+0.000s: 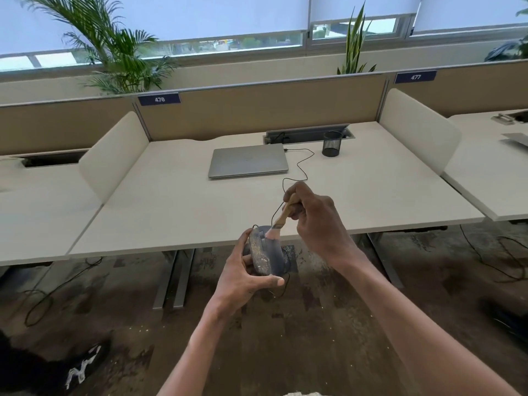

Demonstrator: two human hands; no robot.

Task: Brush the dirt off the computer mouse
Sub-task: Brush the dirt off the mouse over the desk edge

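Observation:
A dark grey computer mouse (267, 252), speckled with yellowish dirt along its left side, is held in the air just in front of the desk's near edge. My left hand (243, 277) grips it from below and the left, thumb across its near end. My right hand (315, 221) grips the wooden handle of a small brush (281, 220). The brush's pale bristles touch the top of the mouse near its wheel. A thin black cable (298, 170) runs from the mouse back over the desk.
A closed silver laptop (248, 164) lies at the back middle of the white desk (171, 201), beside a black mesh pen cup (332, 143) and a cable tray. White side dividers stand on both sides. Cables trail on the dark carpet below, where specks of dirt lie.

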